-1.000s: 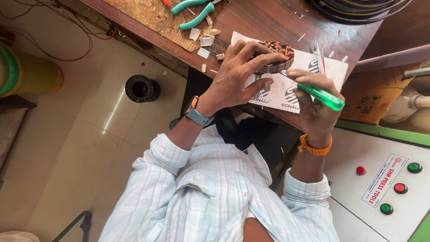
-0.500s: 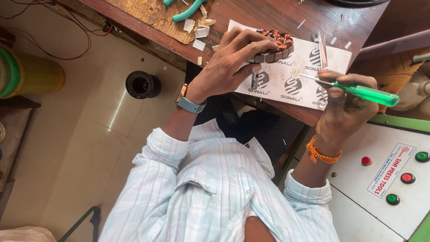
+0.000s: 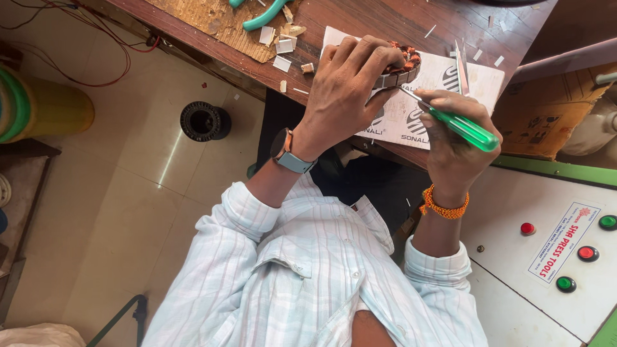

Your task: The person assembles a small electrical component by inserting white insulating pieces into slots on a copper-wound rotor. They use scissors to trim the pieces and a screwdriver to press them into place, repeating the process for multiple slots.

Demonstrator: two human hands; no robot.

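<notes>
Round motor stator [image 3: 400, 66] with grey laminated rim and copper windings, on printed white paper [image 3: 450, 90] on the bench [image 3: 360, 19], left hand [image 3: 347, 83] fingers [image 3: 369, 54] curled over it, right hand [image 3: 453, 132] fingers pinching green-handled screwdriver [image 3: 459, 123], tip at its rim

I see three printed items. At about one o'clock a white rectangular sheet [image 3: 421, 96] lies flat on the wooden surface [image 3: 360, 26], carrying round dark-blue emblems and dark lettering; much of it is covered, so only its lower and right parts show. Further right, near two o'clock, a tan cardboard box [image 3: 536, 115] stands just beside the surface edge, with faint dark line printing on its side. At about four o'clock a white rectangular label [image 3: 564, 243] sits tilted on the pale control panel [image 3: 514, 283], edged by a thin dark line, with red and dark print. No screens show from where I watch
</notes>
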